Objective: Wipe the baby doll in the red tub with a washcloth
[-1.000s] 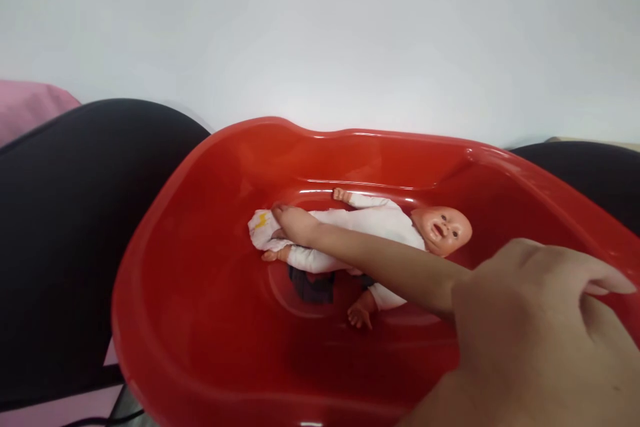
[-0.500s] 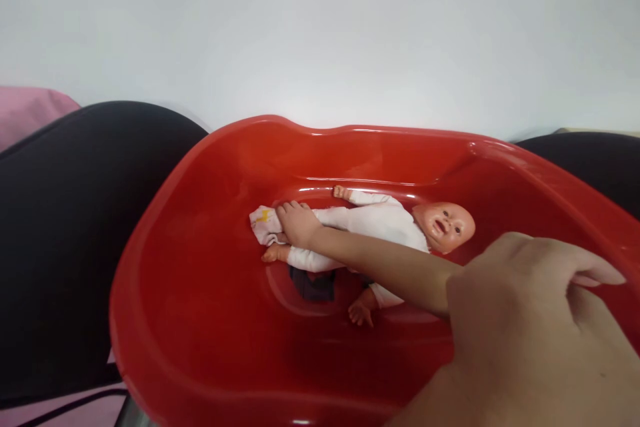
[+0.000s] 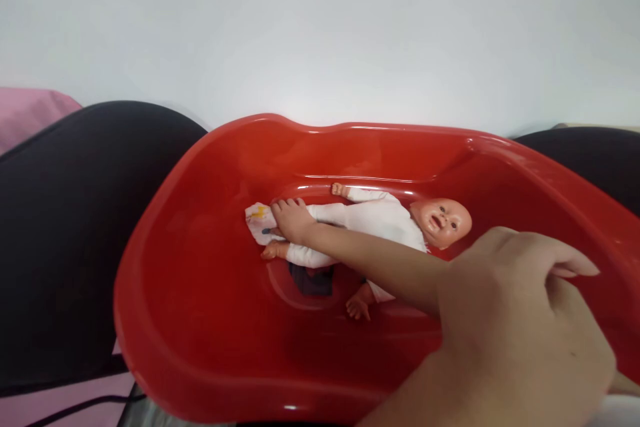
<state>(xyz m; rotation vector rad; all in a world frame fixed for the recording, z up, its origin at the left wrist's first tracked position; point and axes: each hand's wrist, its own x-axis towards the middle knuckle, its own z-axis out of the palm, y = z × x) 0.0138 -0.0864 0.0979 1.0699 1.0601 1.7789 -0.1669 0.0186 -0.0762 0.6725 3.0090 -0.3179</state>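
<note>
There are two hands (image 3: 295,219), one doll (image 3: 383,217), one cloth (image 3: 259,221), one tub (image 3: 205,327).

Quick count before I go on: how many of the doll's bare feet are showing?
1: a doll's foot on the near side of the patterned cloth. Another may be hidden under the cloth or right hand.

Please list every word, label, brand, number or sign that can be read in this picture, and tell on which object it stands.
No readable text.
White cloth by the feet of the doll: one yellow mark and one small blue-grey mark, too small and blurred to tell if they are letters or a picture.
Red tub, doll and wall: no lettering on the parts that show.
</note>
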